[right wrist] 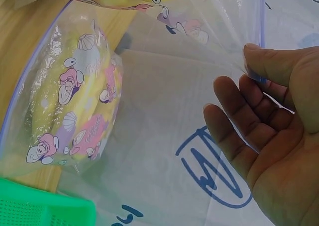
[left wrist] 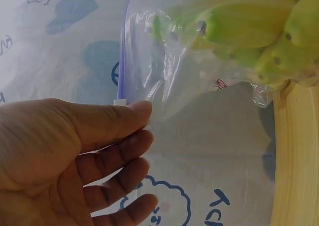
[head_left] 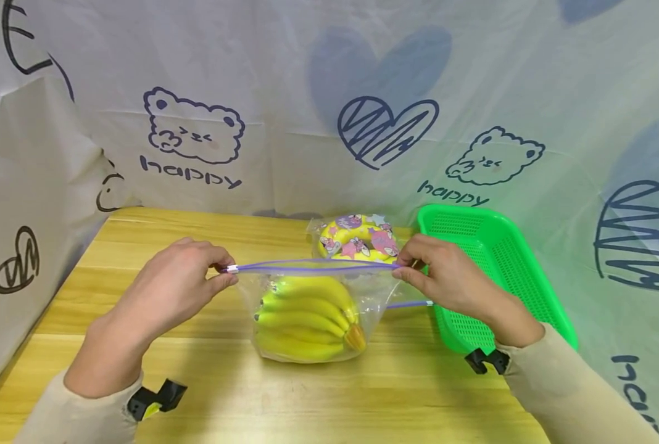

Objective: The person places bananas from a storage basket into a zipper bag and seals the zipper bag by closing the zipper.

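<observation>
A clear zip bag with a purple closure strip holds a bunch of yellow bananas, greenish at their tips. My left hand pinches the bag's upper left corner, right beside the white slider. The opposite top corner is gripped between thumb and fingers of my right hand. Between the hands the strip is stretched nearly straight. In the left wrist view, thumb and index finger meet at the slider, and the other fingers are loosely bent. The right wrist view has the bag film gathered at the right thumb.
Behind the held bag lies a second zip bag printed with pink and purple cartoons, with yellow contents. A green perforated basket stands on the right of the wooden table. White cloth with drawings hangs around the table.
</observation>
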{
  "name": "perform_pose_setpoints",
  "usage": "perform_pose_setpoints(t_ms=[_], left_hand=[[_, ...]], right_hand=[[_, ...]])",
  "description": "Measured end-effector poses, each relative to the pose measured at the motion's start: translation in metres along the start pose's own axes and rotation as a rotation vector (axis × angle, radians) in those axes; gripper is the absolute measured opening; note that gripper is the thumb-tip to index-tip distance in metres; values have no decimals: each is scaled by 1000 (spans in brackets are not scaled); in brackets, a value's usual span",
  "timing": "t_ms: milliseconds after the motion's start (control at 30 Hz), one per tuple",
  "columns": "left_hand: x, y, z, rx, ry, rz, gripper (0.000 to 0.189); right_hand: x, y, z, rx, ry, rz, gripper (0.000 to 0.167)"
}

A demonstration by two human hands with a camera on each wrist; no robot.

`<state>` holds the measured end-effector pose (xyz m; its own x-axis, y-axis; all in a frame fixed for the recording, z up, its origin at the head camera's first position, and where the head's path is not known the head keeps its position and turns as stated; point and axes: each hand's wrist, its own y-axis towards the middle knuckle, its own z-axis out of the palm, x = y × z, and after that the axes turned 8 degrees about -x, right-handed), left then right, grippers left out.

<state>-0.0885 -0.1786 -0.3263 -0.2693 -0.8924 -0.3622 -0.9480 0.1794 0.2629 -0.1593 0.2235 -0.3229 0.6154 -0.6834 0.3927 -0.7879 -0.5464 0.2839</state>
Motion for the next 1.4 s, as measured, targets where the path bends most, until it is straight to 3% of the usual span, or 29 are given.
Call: perform_pose_setpoints(t_ms=[400, 667, 967, 1067, 1267, 1400], left_hand=[[1, 0, -2, -39, 8, 13, 6], [-3, 1, 2, -130, -6, 71, 4], [-7, 0, 5, -234, 12, 175, 8], [-11, 0, 5, -257, 14, 210, 11], [-20, 2, 8, -289, 8, 255, 12], [-24, 4, 9, -308, 10, 268, 11]], right_hand=[[0, -2, -4, -14, -27, -28, 8], [0, 1, -4, 13, -52, -27, 9], [24, 28, 8, 27, -35, -43, 38], [38, 43, 15, -19, -20, -118, 42], [79, 69, 39, -181, 20, -396, 34], [108, 81, 56, -170, -19, -456, 30]])
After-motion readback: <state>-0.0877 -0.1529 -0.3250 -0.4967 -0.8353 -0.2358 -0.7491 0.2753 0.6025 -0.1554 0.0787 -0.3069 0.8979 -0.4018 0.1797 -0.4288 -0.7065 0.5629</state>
